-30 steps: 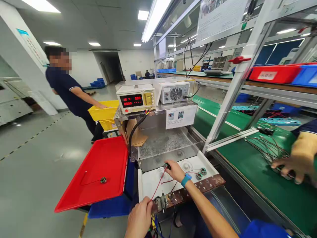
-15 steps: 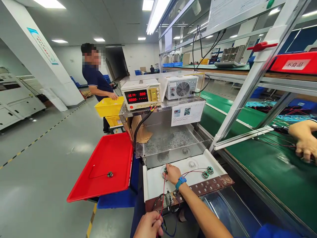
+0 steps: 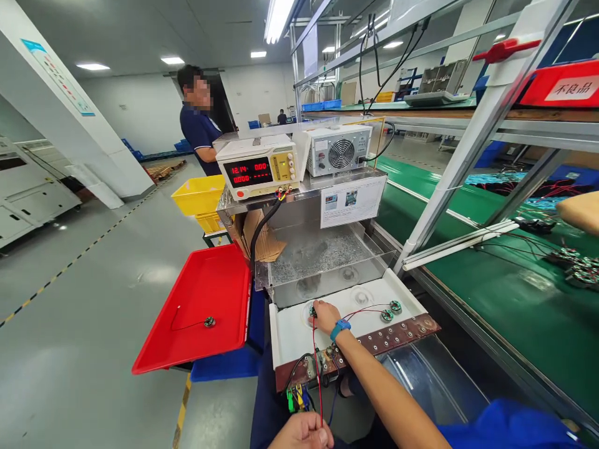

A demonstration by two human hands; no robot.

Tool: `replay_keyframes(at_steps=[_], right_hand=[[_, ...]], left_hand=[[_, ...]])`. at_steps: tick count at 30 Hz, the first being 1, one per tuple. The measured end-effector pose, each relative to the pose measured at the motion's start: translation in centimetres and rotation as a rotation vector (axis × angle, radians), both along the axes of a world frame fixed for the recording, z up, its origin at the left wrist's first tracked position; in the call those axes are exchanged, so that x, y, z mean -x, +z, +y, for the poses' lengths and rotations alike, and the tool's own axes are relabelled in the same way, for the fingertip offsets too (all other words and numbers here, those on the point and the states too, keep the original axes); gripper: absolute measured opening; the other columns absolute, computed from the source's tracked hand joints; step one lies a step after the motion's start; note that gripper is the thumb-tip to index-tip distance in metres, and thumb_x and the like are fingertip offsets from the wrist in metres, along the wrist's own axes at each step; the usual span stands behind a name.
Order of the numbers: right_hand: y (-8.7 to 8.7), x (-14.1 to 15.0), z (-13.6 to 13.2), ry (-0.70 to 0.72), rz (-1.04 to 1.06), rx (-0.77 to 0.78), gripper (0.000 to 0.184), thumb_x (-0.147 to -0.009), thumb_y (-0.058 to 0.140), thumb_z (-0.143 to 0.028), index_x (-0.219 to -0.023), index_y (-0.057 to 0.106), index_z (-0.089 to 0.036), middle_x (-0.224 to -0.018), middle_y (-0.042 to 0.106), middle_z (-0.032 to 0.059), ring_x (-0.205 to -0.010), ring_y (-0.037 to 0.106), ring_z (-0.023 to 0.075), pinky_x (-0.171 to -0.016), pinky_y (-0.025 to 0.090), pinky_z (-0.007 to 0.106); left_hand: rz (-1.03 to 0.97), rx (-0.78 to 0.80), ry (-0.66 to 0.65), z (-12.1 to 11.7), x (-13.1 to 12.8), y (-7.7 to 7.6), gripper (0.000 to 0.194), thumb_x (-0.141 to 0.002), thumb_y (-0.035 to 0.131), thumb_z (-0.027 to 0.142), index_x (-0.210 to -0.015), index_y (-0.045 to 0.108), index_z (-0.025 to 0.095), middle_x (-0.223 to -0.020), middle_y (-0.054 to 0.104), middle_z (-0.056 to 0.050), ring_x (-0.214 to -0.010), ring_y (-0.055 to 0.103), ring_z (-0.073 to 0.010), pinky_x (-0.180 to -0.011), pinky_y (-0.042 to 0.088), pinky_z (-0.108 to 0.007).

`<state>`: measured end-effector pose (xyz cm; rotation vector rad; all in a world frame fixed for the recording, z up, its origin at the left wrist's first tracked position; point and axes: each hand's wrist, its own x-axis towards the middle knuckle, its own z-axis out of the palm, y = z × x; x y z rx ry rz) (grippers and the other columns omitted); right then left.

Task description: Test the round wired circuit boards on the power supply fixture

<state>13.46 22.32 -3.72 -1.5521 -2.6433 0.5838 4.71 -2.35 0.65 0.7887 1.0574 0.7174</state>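
My right hand point(image 3: 326, 313), with a blue watch at the wrist, presses a small round green part point(image 3: 312, 310) down on the white fixture tray point(image 3: 290, 333), fingers closed on it. A red wire point(image 3: 316, 368) runs from that part toward me into my left hand point(image 3: 304, 431), which pinches its end at the bottom edge of the picture. Two more round green parts point(image 3: 391, 310) with red leads lie on the tray to the right. A brown terminal strip point(image 3: 388, 340) with clips runs along the tray's near edge.
A red tray point(image 3: 219, 280) at left holds one wired round part point(image 3: 209, 322). Behind stand a power supply point(image 3: 256, 171) with red digits, a fan unit point(image 3: 339, 149) and a clear box point(image 3: 327, 265). A person stands by yellow bins point(image 3: 199, 194). A green conveyor point(image 3: 491, 299) runs right; a co-worker's hand point(image 3: 580, 212) shows there.
My left hand has drawn back toward me with the red wire, pulling it taut. My right hand set the part down on the tray. The co-worker's hand withdrew to the right edge.
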Motion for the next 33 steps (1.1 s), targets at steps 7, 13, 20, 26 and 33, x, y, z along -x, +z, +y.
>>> replay_keyframes(at_steps=[7, 13, 20, 26, 33], right_hand=[[0.2, 0.2, 0.1, -0.008, -0.066, -0.045, 0.040, -0.084, 0.060, -0.043, -0.110, 0.061, -0.012, -0.102, 0.071, 0.0160, -0.095, 0.067, 0.0263, -0.075, 0.046, 0.030], [0.2, 0.4, 0.1, -0.032, -0.066, -0.069, 0.044, -0.083, 0.059, -0.048, -0.106, 0.063, -0.011, -0.096, 0.071, 0.0178, -0.092, 0.068, 0.0278, -0.074, 0.046, 0.031], [0.2, -0.1, 0.1, -0.038, -0.044, -0.026, 0.057, -0.083, 0.056, -0.061, -0.113, 0.058, -0.013, -0.102, 0.070, 0.0164, -0.094, 0.067, 0.0279, -0.075, 0.045, 0.032], [-0.1, -0.9, 0.7, 0.027, 0.029, 0.034, 0.039, -0.086, 0.059, -0.047, -0.113, 0.056, -0.018, -0.104, 0.070, 0.0112, -0.096, 0.065, 0.0246, -0.074, 0.041, 0.029], [-0.8, -1.3, 1.4, 0.017, 0.092, 0.080, 0.041, -0.082, 0.063, -0.049, -0.111, 0.057, -0.020, -0.098, 0.071, 0.0081, -0.092, 0.065, 0.0229, -0.070, 0.037, 0.027]], left_hand=[[-0.045, -0.024, 0.201, 4.9, -2.2, 5.8, 0.047, -0.070, 0.072, 0.057, -0.077, 0.063, 0.012, -0.073, 0.067, -0.005, -0.055, 0.056, -0.0085, -0.050, 0.038, -0.020], [0.079, -0.103, 0.297, 8.3, -2.4, 5.8, 0.052, -0.067, 0.073, 0.060, -0.081, 0.067, 0.010, -0.066, 0.060, -0.001, -0.055, 0.049, -0.0077, -0.051, 0.034, -0.019], [0.312, -0.235, 0.407, 9.8, -2.1, 3.1, 0.049, -0.069, 0.065, 0.063, -0.073, 0.062, 0.014, -0.058, 0.052, 0.003, -0.054, 0.046, -0.0103, -0.052, 0.034, -0.022], [0.709, -0.469, 0.295, 12.6, -2.2, 0.4, 0.029, -0.081, 0.053, 0.040, -0.067, 0.062, 0.016, -0.062, 0.059, 0.001, -0.061, 0.049, -0.0135, -0.062, 0.036, -0.025], [0.825, -0.480, 0.240, 13.8, -1.7, -1.4, 0.028, -0.079, 0.052, 0.037, -0.060, 0.059, 0.017, -0.058, 0.057, 0.002, -0.061, 0.048, -0.0144, -0.064, 0.035, -0.025]])
